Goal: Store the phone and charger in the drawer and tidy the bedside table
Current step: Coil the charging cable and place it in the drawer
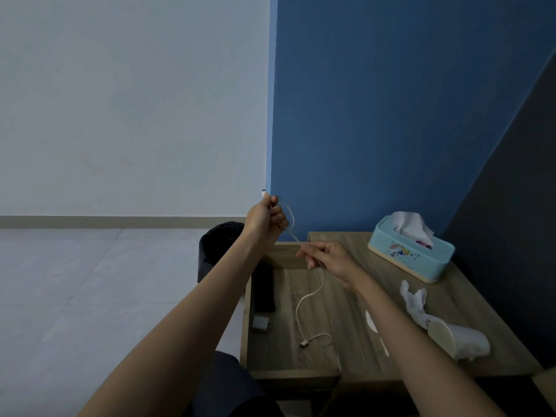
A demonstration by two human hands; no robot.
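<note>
Head view shows our left hand (264, 219) raised above the open drawer (288, 314), fingers pinching one end of the white cable (304, 305); our right hand (329, 260) grips the same cable lower; its free plug lies on the drawer floor; the dark phone (264, 291) and grey charger (261, 323) lie along the drawer's left edge; crumpled tissues (416, 305) and a paper cup (442, 337) lie near the table's (469, 296) right edge, a tissue box (412, 254) at its far edge.

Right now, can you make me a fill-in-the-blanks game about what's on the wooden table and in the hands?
1. Both hands, left hand and right hand, hold the thin white ____.
2. The black phone lies inside the open ____.
3. White tissue sticks out of the light ____ tissue box.
4. The crumpled white tissues lie on the wooden bedside ____.

Missing words: cable; drawer; blue; table.
</note>
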